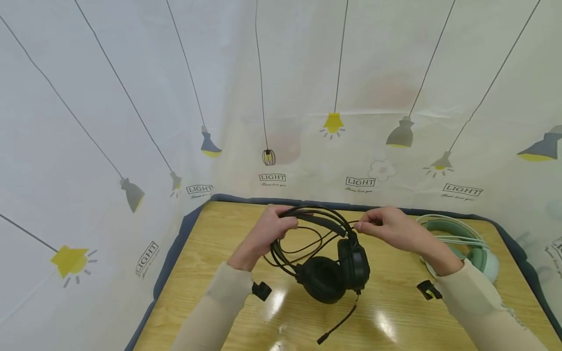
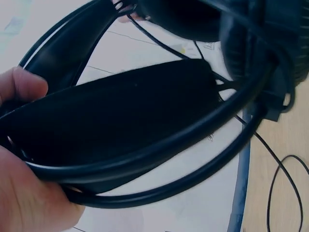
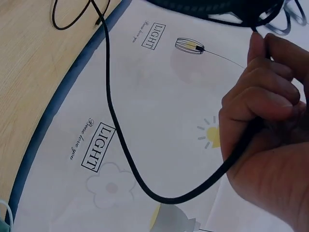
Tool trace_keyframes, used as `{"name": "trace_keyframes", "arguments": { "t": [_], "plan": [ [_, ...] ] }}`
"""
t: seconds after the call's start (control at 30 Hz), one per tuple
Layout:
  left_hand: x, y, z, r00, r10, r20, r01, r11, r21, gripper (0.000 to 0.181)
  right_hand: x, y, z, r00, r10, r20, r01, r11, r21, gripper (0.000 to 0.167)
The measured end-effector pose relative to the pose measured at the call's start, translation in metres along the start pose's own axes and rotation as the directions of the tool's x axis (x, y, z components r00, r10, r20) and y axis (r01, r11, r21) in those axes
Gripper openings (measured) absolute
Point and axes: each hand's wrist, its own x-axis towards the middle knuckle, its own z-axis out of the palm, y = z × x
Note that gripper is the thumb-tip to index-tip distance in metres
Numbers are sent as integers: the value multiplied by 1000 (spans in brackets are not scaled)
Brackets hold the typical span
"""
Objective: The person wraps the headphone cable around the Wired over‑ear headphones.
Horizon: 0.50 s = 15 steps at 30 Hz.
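A black headset (image 1: 322, 280) is held up above the wooden table, its two ear cups hanging toward the person. My left hand (image 1: 272, 226) grips the headband at its left side, thumb and fingers round the padded strap (image 2: 120, 116) and the thin outer bands. My right hand (image 1: 391, 226) pinches the thin black cable (image 3: 110, 96) close to the headband's right end. In the right wrist view the cable passes through the curled fingers and hangs in a loop. A microphone boom (image 1: 340, 324) points down from the right ear cup.
A pale green headset (image 1: 489, 263) lies at the table's right side, partly behind the right forearm. The wooden table (image 1: 193, 292) has a dark blue border (image 1: 246, 200) along its back. Behind it hangs a white sheet (image 1: 303, 63) printed with lamps.
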Motion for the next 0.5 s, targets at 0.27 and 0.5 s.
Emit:
{"name": "trace_keyframes", "arguments": {
  "t": [0.27,0.5],
  "plan": [
    [4,-10,11,985,63,-162,-25,974,227,46,1,-5,2,997,10,-72,-14,998,-55,25],
    [6,-17,25,951,149,-271,-50,939,340,30,2,-13,5,984,86,-157,-95,994,-51,30]
  ]
}}
